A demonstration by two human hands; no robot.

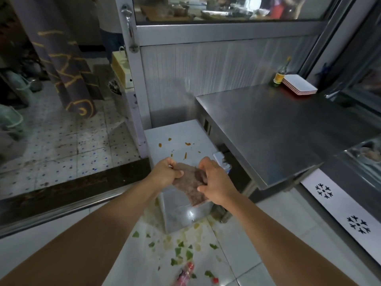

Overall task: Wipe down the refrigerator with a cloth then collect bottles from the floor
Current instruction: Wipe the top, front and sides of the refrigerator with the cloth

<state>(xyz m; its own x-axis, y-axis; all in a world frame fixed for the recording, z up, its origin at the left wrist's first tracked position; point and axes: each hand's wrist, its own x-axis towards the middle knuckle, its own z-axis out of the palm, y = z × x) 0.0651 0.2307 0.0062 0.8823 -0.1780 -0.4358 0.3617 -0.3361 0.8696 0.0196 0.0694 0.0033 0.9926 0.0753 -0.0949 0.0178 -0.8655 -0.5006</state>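
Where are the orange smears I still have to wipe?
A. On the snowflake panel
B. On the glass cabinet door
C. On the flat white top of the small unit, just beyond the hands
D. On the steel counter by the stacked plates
C: the orange smears dot the white top of the small unit, just past the cloth gripped by the left hand and right hand.

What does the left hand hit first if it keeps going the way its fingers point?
The left hand grips the brown cloth with fingers pointing right, toward the right hand gripping the other edge. It would probably meet the cloth's bunched middle first, then that hand; depth is unclear.
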